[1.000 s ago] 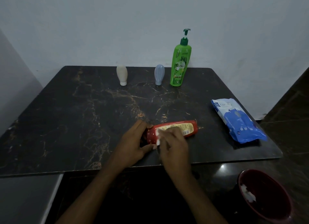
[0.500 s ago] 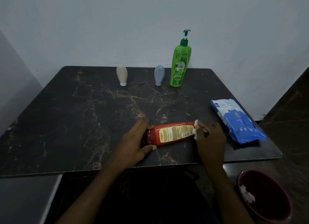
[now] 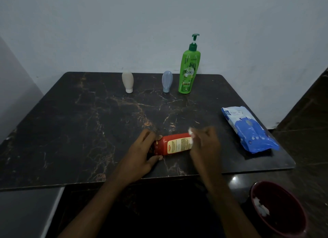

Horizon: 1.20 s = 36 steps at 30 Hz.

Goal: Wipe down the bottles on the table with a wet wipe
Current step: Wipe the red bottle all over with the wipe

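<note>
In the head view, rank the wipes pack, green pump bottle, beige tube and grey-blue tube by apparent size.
1. wipes pack, though nearer the camera.
2. green pump bottle.
3. beige tube and grey-blue tube: too alike to rank.

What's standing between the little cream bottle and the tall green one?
A small blue bottle, upright, closer to the green one; the head view shows it.

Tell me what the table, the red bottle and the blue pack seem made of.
Table: probably polished marble or a marble-look laminate; dark, with brown veins and a sheen. Red bottle: likely smooth plastic, with a printed label. Blue pack: soft plastic film; it is creased and glossy.
</note>
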Available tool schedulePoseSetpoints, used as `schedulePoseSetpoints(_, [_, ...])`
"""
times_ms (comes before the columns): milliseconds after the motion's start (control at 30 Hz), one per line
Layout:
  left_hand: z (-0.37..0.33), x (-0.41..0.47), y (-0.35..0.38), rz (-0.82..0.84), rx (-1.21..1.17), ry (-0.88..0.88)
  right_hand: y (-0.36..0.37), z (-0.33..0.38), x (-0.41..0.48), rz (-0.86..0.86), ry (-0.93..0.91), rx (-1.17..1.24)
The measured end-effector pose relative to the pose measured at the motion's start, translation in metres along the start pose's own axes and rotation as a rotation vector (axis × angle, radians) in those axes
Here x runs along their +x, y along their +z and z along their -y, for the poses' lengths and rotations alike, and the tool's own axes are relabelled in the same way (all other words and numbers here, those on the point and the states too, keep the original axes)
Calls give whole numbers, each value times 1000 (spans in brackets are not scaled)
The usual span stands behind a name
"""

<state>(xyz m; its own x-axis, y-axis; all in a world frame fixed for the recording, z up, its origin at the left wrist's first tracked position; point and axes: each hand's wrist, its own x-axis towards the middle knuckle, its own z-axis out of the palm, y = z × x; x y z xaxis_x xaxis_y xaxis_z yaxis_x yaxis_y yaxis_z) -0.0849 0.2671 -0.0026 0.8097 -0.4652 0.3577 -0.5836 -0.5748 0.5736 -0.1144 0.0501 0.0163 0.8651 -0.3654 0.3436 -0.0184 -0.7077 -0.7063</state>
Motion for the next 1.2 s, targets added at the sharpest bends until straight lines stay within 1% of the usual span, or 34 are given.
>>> schedulePoseSetpoints(33, [0, 0, 0, 1, 3, -4, -6, -11, 6, -31, 24, -31])
schedulePoseSetpoints(133, [0, -1, 0, 4, 3, -12, -16, -29, 13, -102, 150, -24])
schedulePoseSetpoints(200, [-1, -2, 0, 6, 3, -10, -15, -27, 11, -123, 192, -28])
schedulePoseSetpoints(233, [-1, -2, -1, 6, 3, -16, -13, -23, 9, -123, 180, -36])
schedulePoseSetpoints(333, [-2, -2, -3, -2, -7, -44, -9, -5, 6, -81, 147, -34])
schedulePoseSetpoints(433, [-3, -3, -3, -5, -6, -64, -3, 18, 4, 37, 133, -6])
schedulePoseSetpoints(467, [-3, -4, -3, -8, -14, -69, -1, 28, -1, 67, 99, 16])
schedulePoseSetpoints(567, [-5, -5, -3, -16, -40, -72, 13, 47, -17, 128, -159, 36])
schedulePoseSetpoints(633, [-6, -5, -4, -20, -54, -65, 20, 45, -22, 170, -252, 47])
schedulePoseSetpoints(800, [-5, -5, -2, -24, -71, -94, 26, 20, -43, 128, -439, 55])
schedulePoseSetpoints(933, [-4, -4, -2, -6, -60, -120, 23, 14, -49, 129, -464, 35])
schedulePoseSetpoints(1033, [-5, -5, -3, -9, -60, -111, 22, 25, -34, 97, -437, 65])
schedulePoseSetpoints(1133, [-8, -5, -4, -17, -75, -97, 26, 33, -26, 118, -396, 37])
schedulePoseSetpoints(1200, [-9, -5, -5, -16, -96, -83, 29, 35, -31, 120, -412, 27])
